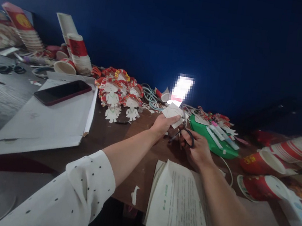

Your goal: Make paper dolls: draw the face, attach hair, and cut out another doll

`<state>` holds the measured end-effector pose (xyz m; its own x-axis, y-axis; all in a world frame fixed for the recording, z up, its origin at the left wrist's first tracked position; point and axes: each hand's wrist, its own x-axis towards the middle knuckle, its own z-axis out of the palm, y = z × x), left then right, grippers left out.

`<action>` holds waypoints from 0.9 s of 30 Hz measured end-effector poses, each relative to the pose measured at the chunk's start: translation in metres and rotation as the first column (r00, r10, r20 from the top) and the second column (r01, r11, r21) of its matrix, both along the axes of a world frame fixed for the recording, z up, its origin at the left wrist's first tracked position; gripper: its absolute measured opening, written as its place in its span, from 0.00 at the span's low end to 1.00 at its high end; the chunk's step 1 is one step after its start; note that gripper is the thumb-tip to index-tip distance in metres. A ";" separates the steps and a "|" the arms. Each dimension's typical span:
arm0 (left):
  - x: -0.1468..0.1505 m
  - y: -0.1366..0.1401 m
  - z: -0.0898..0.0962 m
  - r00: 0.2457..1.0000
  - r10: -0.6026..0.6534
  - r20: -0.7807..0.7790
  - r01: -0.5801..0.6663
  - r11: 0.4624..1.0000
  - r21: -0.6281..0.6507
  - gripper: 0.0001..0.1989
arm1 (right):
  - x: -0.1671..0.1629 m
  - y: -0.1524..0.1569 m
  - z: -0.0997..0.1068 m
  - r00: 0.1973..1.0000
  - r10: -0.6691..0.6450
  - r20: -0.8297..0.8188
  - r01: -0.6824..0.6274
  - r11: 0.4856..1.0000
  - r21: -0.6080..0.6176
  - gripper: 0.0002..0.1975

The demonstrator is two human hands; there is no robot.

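Note:
A small piece of white paper (172,111) with a drawn line on it is pinched in my left hand (163,124), its thumb lying on top. My right hand (196,147) grips a pair of scissors (190,138), fingers through the dark handle loops. The blades point up toward the right side of the paper; I cannot tell whether they touch it. Just behind the paper stands a bright, blurred-out screen (181,89). To the left of my hands lie several white paper cut-out figures (132,112) with red and yellow crinkled borders.
A phone (63,92) rests on a white box (45,120) at left. Stacked paper cups (78,52) stand behind it. A green case (213,146) with pens lies right of my hands, an open book (177,206) in front. More cups (264,162) lie at right.

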<state>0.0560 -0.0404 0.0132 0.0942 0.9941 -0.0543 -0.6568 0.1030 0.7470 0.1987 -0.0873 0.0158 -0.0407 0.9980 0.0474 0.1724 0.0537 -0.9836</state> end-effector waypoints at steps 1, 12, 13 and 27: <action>0.000 0.000 -0.001 1.000 -0.002 0.001 0.002 1.000 0.002 0.13 | 0.000 0.000 0.001 1.000 0.002 -0.007 -0.002 1.000 0.001 0.21; -0.001 0.006 0.000 0.997 0.056 -0.055 -0.059 0.997 -0.052 0.12 | 0.002 0.000 0.002 0.999 0.007 0.035 -0.007 1.000 -0.026 0.25; -0.002 0.006 0.000 0.997 0.055 -0.062 -0.058 0.997 -0.050 0.11 | 0.002 0.000 0.003 0.999 0.004 0.043 -0.003 1.000 -0.020 0.25; -0.003 0.010 -0.005 0.993 0.072 -0.097 -0.075 0.997 -0.027 0.12 | 0.002 -0.001 0.007 0.996 0.017 0.090 -0.018 1.000 0.001 0.26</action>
<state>0.0527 -0.0307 0.0084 0.0141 0.9958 -0.0904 -0.5886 0.0814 0.8043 0.2010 -0.0883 0.0229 -0.0623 0.9971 0.0442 0.2595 0.0590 -0.9639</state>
